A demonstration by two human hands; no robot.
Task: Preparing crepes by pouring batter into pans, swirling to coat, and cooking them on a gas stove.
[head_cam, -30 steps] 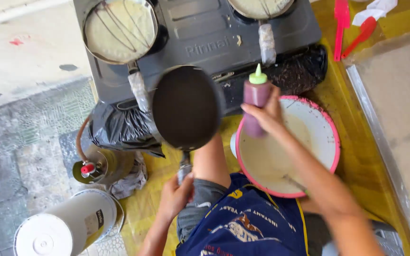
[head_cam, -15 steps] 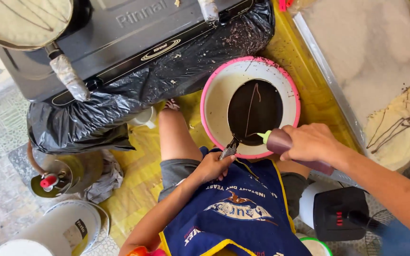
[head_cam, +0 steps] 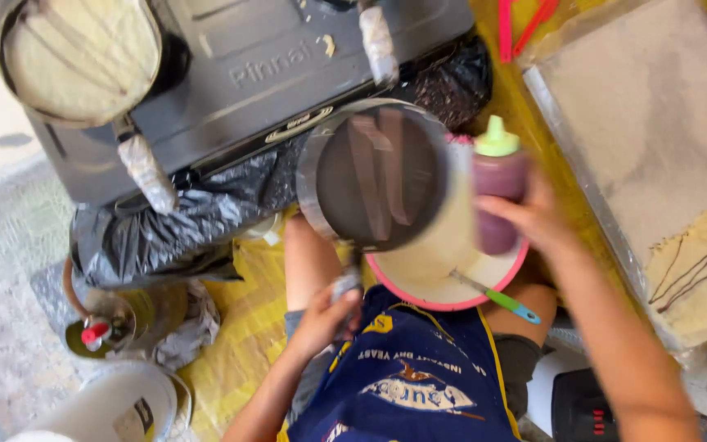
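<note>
At the far left: a white bucket (head_cam: pixel 104 407) sits low in the frame, cut off by the bottom edge, with a gas cylinder (head_cam: pixel 100 331) and its red valve just above it.
Upper left: a grey stove (head_cam: pixel 247 74) carries a pan of pale batter (head_cam: pixel 79 57), its taped handle pointing down over crumpled black plastic sheeting (head_cam: pixel 165 233).
Left hand (head_cam: pixel 327 315): fingers curled tight round the handle of a small dark frying pan (head_cam: pixel 378 176), at the handle's near end.
Pan position: held up over the lap, above the left part of a pink-rimmed bowl (head_cam: pixel 452 274) of pale batter; it seems tipped, the cooking face turned towards the camera and streaked with reflections.
Long axis: the handle runs from the left hand up and slightly right to the pan's round body.
Right hand (head_cam: pixel 533 217): wrapped round a maroon squeeze bottle with a green nozzle (head_cam: pixel 499 184), which is upright, nozzle upward.
Key relation: the bottle stands just right of the pan's rim, near it; whether they touch I cannot tell. The right hand is the nearer one to the bottle, the left to the pan.
In the bowl: a green and blue-handled utensil (head_cam: pixel 497 299) rests against the near rim.
Right side: a tray (head_cam: pixel 607 221) holds a pale crepe (head_cam: pixel 701 266) with dark drizzle, cut off by the frame edge.
Hard to make out: the pan's handle is mostly hidden by the left hand; motion blur softens the pan and bottle.
</note>
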